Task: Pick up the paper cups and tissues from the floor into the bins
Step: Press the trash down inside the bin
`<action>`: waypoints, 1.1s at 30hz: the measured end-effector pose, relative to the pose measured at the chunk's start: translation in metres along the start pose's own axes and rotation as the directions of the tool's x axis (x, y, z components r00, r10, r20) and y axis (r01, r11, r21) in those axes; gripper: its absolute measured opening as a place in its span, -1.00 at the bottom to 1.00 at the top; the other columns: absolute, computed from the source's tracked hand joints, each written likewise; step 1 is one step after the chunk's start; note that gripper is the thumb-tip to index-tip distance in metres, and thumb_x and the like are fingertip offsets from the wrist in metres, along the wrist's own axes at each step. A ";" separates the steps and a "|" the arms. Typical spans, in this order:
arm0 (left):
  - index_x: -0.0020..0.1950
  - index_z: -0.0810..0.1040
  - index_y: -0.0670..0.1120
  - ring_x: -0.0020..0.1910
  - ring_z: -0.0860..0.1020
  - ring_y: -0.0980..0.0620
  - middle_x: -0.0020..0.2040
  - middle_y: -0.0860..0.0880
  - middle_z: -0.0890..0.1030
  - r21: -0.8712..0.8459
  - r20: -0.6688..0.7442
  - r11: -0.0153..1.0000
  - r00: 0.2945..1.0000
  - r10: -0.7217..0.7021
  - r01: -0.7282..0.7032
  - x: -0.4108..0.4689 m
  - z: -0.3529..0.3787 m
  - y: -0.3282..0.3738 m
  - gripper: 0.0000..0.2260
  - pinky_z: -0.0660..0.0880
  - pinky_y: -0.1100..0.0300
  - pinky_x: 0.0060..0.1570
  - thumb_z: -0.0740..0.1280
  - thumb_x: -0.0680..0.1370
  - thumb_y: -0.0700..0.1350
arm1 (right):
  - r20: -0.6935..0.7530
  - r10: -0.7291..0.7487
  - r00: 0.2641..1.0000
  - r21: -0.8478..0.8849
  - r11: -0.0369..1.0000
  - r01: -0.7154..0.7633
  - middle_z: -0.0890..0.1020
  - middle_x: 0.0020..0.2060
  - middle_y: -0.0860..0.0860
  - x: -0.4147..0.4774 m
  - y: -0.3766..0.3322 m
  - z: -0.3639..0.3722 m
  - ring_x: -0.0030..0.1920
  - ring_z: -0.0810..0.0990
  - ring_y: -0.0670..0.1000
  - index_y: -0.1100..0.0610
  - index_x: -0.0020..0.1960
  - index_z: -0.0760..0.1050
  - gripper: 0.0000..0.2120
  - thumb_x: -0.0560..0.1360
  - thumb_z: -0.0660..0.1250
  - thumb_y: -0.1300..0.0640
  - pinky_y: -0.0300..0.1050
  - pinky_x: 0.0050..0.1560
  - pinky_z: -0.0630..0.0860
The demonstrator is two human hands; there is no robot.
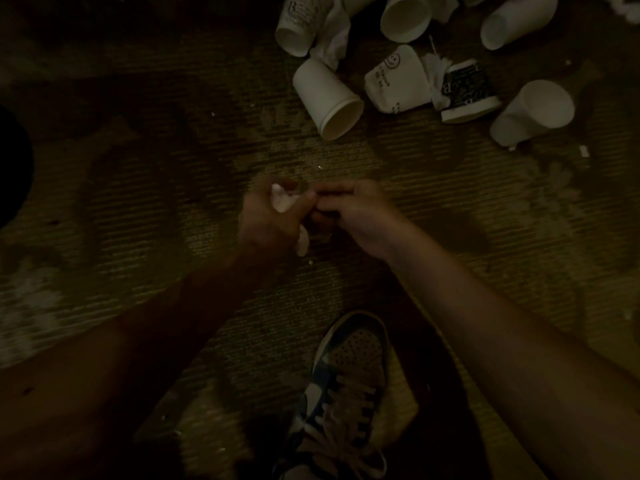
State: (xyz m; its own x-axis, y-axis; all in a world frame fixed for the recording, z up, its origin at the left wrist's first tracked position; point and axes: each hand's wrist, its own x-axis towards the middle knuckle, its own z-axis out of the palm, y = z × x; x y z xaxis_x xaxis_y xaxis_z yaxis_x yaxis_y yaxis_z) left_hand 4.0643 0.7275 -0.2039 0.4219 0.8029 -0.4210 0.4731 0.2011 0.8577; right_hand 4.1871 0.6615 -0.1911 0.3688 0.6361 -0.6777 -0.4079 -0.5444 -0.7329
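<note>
Centrally, both hands meet low over the carpet (138,174), seen from the head cam in dim light. L hand (266,223): fingers curled round a crumpled white tissue (281,201), w/ a tail of it hanging below the palm. R hand (356,213): fingers bent & bunched, tips touching the L thumb beside the tissue; cannot tell whether they pinch any of it. Upper right, well apart from the hands, litter lies on the floor: a plain white cup (327,98) on its side, mouth toward the viewer; just beside it a smiley-print cup (398,77); a black-print cup (467,90), w/ a tissue wad (437,74) wedged between those two; a further white cup (533,112) at right. More cups lie at the top edge, one w/ a second crumpled tissue (334,36) against it. Bottom centre: a laced sneaker (346,393). Left edge: a dark round shape (14,168), id. unclear.
</note>
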 end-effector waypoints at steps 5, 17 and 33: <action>-0.03 0.60 0.02 -0.28 0.62 0.28 -0.23 0.13 0.64 -0.048 0.033 0.994 0.995 0.099 -0.097 0.004 0.005 0.009 -0.88 0.50 0.38 -0.29 0.30 0.63 -0.01 | 0.089 -0.017 0.996 0.121 0.993 0.006 0.71 -0.17 0.01 0.001 -0.016 0.001 -0.20 0.69 -0.10 0.16 0.01 0.64 -0.80 0.56 0.25 0.32 -0.25 -0.25 0.59; 0.09 0.58 -0.04 -0.15 0.63 0.08 -0.13 -0.04 0.63 0.138 -0.046 0.990 0.999 0.017 -0.011 0.051 0.000 0.040 -0.87 0.57 0.21 -0.12 0.29 0.58 -0.18 | -0.340 -0.113 0.933 -0.172 0.983 0.056 0.63 0.10 0.12 0.048 -0.052 0.003 0.08 0.60 0.08 0.18 0.22 0.57 -0.62 0.51 0.39 -0.03 -0.12 -0.04 0.52; 0.50 0.28 0.11 0.25 0.50 -0.23 0.34 -0.15 0.49 0.802 0.505 0.243 0.837 0.212 -0.546 0.062 -0.025 0.062 -0.34 0.45 -0.04 0.07 0.33 0.47 0.32 | -0.073 -0.302 0.951 -0.577 0.790 0.207 0.60 -0.30 -0.01 0.023 -0.035 -0.004 -0.24 0.54 -0.08 0.12 -0.21 0.62 -0.86 0.51 0.36 0.14 -0.20 -0.22 0.42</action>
State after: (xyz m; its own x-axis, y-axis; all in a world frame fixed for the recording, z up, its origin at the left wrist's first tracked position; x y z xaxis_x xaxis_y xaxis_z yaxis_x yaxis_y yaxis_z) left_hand 4.1003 0.8036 -0.1687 0.8439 0.4307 -0.3199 0.5048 -0.8393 0.2019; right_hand 4.2128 0.6931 -0.1812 0.5345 0.7291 -0.4274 0.2355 -0.6142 -0.7532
